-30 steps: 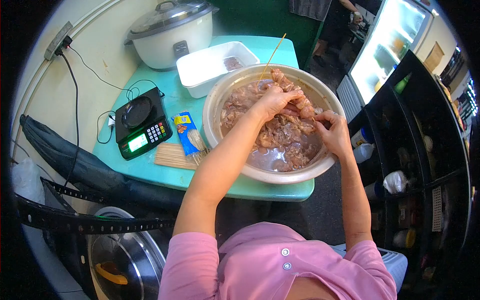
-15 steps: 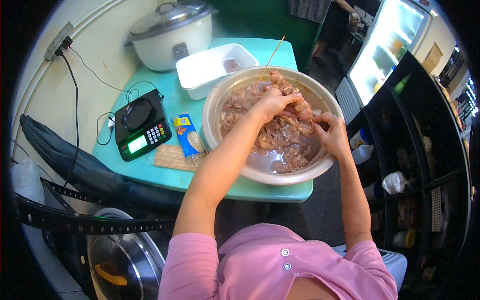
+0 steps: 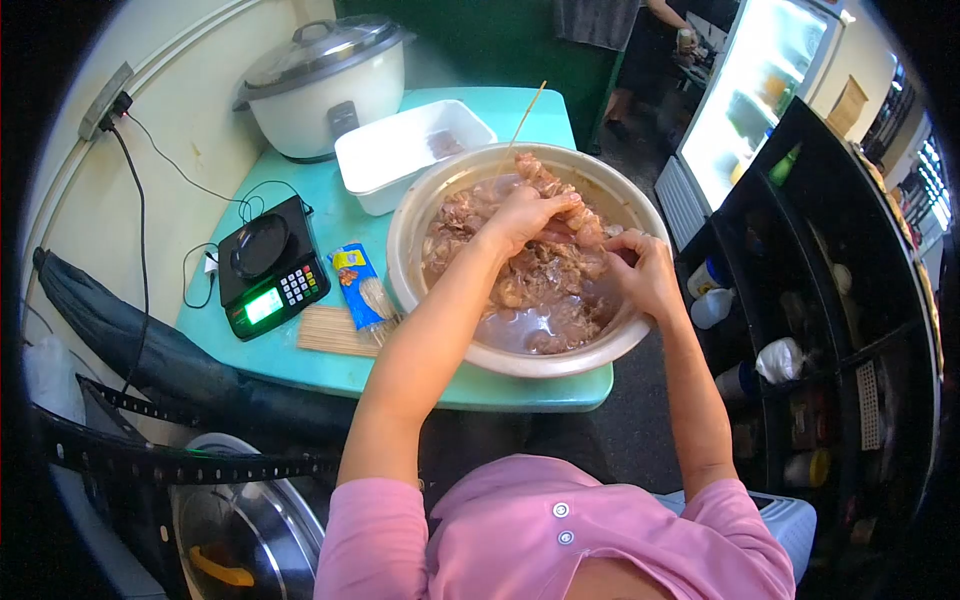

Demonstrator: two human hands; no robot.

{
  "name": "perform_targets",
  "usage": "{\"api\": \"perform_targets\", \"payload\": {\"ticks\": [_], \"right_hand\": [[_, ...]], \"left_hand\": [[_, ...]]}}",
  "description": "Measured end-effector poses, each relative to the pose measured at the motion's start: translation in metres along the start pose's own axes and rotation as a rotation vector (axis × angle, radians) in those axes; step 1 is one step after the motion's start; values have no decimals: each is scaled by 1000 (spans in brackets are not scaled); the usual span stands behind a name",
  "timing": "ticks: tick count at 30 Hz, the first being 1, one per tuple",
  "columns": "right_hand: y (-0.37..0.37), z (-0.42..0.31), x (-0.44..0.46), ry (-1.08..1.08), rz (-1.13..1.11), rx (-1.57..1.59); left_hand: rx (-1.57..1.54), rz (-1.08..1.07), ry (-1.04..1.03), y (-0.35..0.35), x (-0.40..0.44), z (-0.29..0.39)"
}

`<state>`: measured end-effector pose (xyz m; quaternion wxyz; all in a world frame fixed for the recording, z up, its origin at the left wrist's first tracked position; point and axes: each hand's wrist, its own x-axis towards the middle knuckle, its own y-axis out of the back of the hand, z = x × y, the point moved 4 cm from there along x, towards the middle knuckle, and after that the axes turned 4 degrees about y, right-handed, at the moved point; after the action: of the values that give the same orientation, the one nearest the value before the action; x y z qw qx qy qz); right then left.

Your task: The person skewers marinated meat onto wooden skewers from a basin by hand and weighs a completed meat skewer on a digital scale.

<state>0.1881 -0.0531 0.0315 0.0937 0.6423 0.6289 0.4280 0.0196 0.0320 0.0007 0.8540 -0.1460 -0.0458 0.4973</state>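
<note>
Over a large round basin (image 3: 402, 255) of raw marinated meat (image 3: 545, 285), my left hand (image 3: 528, 216) is closed around a skewer of meat (image 3: 540, 178). The skewered pieces run slantwise from the far left down toward my right hand (image 3: 645, 268). The fingers of that hand are pinched at the near right end of the skewer; its tip is hidden by them. Another thin bamboo skewer (image 3: 524, 118) sticks up out of the basin behind my left hand. Cloudy liquid pools at the near side of the basin.
Left of the basin are a white tray (image 3: 375, 165), a digital scale (image 3: 268, 265), a blue packet (image 3: 355, 285) and bamboo skewers (image 3: 335, 330). A rice cooker (image 3: 325, 95) stands behind on the turquoise table (image 3: 545, 393). Black shelves (image 3: 790, 235) rise at right; a person's arm (image 3: 668, 14) shows far back.
The whole view has shifted slightly, with the basin and table now lower and farther left. Both hands keep their hold on the skewer of meat, almost unchanged.
</note>
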Motion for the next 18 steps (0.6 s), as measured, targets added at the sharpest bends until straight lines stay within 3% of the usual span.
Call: {"api": "perform_targets", "payload": {"ticks": [18], "right_hand": [[-1, 1, 0, 2, -1, 25]], "left_hand": [[-2, 2, 1, 2, 3, -2]]}}
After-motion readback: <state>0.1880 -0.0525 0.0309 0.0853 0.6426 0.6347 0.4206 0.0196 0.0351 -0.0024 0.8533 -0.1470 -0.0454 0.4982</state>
